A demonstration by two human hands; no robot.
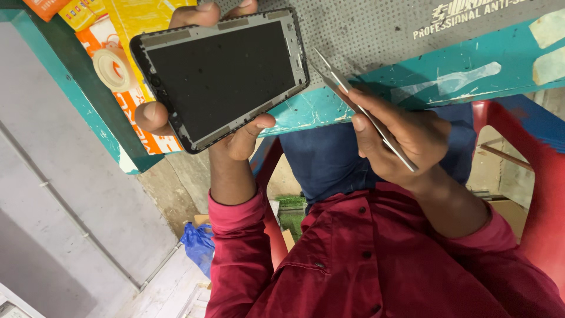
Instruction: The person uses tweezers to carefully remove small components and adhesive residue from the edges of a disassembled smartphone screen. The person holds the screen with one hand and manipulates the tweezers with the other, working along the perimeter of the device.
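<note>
My left hand (235, 141) grips a black phone (220, 76) with a dark screen and bare frame edges, holding it tilted above the table's front edge. Fingers wrap its top, left and lower edges. My right hand (406, 138) is closed around thin metal tweezers (353, 97). Their tips point up and left and stop just beside the phone's right edge, apart from it.
A teal table (447, 76) carries a grey dotted work mat (365, 29). A roll of pale tape (112, 68) lies on orange and yellow packets (129, 23) at the left. A red plastic chair (541, 176) is under me, and a blue bag (197, 244) lies on the floor.
</note>
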